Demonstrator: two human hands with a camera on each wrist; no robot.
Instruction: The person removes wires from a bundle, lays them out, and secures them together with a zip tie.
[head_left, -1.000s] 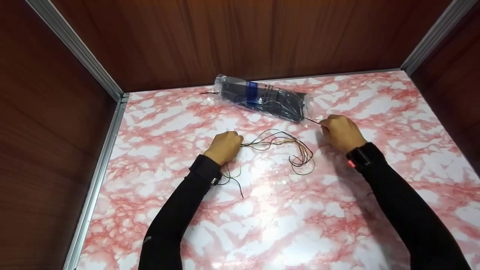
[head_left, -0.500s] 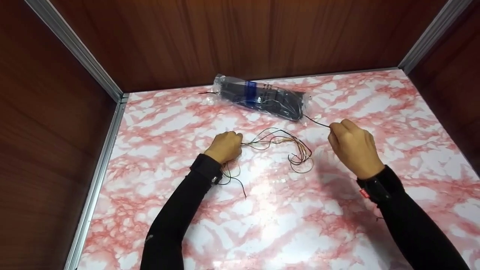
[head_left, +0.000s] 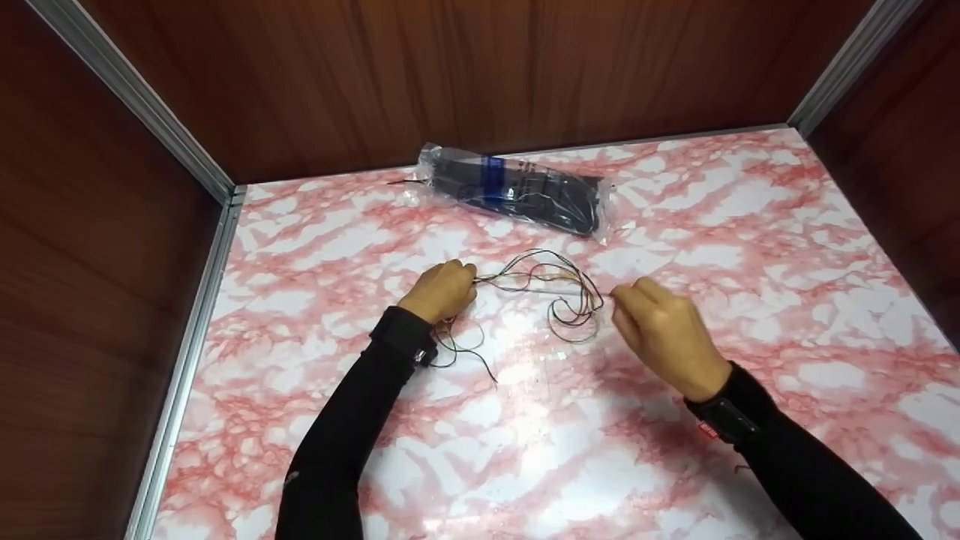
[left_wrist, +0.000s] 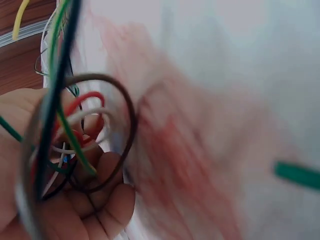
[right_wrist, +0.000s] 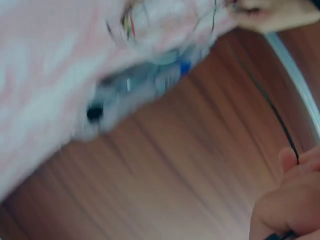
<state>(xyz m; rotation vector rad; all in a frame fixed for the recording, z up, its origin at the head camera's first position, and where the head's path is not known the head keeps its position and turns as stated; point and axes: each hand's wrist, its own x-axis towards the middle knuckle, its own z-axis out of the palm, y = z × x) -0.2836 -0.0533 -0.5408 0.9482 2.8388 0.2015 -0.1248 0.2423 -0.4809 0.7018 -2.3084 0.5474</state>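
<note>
My left hand grips a bundle of thin coloured wires; their long ends curl on the table to its right, and shorter tails lie by the wrist. Looped brown wire, with red, white and green-yellow ones, shows over the curled fingers in the left wrist view. My right hand is held to the right of the loops. In the right wrist view its fingertips pinch one black wire, which runs up toward the left hand. That view is blurred.
A clear plastic package with something black inside and a blue band lies near the back wall. A dark wire end sticks out at its left. Metal-edged wood-look panels enclose the marbled table on three sides.
My right hand drew a black wire away from the package's right end, first rightward, then back left and nearer. No wire shows at that end now. My left hand has hardly moved.
</note>
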